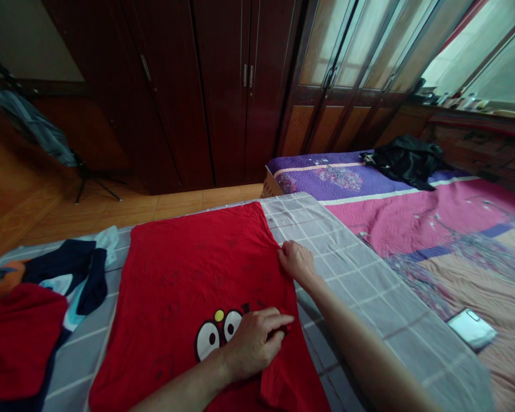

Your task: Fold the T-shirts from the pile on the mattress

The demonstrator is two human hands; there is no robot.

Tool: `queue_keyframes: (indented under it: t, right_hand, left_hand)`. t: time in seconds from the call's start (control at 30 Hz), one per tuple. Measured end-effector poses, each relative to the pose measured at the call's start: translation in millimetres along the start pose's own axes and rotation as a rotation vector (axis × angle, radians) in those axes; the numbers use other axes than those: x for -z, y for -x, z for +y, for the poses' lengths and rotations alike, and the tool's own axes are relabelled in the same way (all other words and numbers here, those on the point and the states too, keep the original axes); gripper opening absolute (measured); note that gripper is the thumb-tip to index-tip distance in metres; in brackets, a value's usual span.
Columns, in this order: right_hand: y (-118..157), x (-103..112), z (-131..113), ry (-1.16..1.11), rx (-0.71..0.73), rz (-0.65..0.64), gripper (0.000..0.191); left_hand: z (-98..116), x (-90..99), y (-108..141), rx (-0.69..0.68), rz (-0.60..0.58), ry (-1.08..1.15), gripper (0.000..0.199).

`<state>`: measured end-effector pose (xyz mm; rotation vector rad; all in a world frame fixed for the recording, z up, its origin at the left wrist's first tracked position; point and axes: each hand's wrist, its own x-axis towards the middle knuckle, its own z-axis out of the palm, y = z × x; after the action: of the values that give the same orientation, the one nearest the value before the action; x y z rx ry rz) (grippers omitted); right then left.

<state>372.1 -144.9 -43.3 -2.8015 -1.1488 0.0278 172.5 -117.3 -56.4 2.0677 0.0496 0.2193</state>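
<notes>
A red T-shirt [189, 263] with printed cartoon eyes and a yellow dot lies spread on a grey checked sheet. My left hand [255, 340] rests on the shirt beside the print, its thumb and fingers closing around a bit of red cloth near the right side. Part of the print is hidden beneath that hand. Farther up, my right hand [297, 260] pinches the shirt's right edge, with its fingertips at the hem of the cloth. Below my left hand, a narrow fold of red fabric [272, 386] lies over the shirt.
Dark blue, red and light-blue clothes [64, 286] lie at the left. To the right is a bed with a purple and pink cover [381, 223], a black garment [407, 160] and a phone [472, 329]. Behind stand wardrobes [227, 97] and a tripod [88, 177].
</notes>
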Motion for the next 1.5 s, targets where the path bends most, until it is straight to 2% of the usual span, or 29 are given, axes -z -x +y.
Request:
queue_keyframes:
  t: [0.17, 0.33, 0.43, 0.63, 0.77, 0.9, 1.07, 1.23, 1.5]
  right_hand:
    - [-16.1, -1.5, 4.6, 0.007, -0.038, 0.047, 0.025]
    - [-43.6, -5.6, -12.8, -0.009, 0.023, 0.133, 0.032]
    - [-62.1, -12.4, -21.4, -0.002, 0.031, 0.171, 0.025]
    - [-88.8, -21.9, -18.1, -0.003, -0.003, 0.212, 0.025]
    - [-104.5, -21.6, -19.8, -0.012, 0.012, 0.219, 0.031]
    - [-121.2, -20.1, -26.8, 0.0, 0.066, 0.199, 0.03]
    - [-138.1, -23.5, -28.6, 0.048, 0.112, 0.142, 0.023]
    - [-155.0, -26.7, -19.5, 0.08, 0.089, 0.129, 0.026]
    - [-156.2, -33.5, -21.8, 0.082, 0.112, 0.184, 0.029]
  left_hand:
    - [0.1, -0.1, 0.5, 0.014, -0.009, -0.024, 0.04]
    - [-0.2, 0.6, -0.4, 0.009, -0.025, -0.061, 0.038]
    - [0.6, 1.6, -1.4, 0.017, -0.032, -0.093, 0.037]
    - [-6.3, -2.3, -2.3, -0.007, -0.038, -0.139, 0.039]
    - [-16.9, -7.5, -3.5, -0.012, -0.041, -0.147, 0.044]
    - [-23.7, -9.7, -5.9, -0.023, -0.056, -0.144, 0.046]
    - [-24.0, -9.6, -7.5, -0.033, -0.07, -0.152, 0.046]
    - [-22.7, -7.4, -7.6, -0.058, -0.072, -0.148, 0.046]
    - [-23.4, -7.0, -9.4, -0.057, -0.071, -0.154, 0.046]
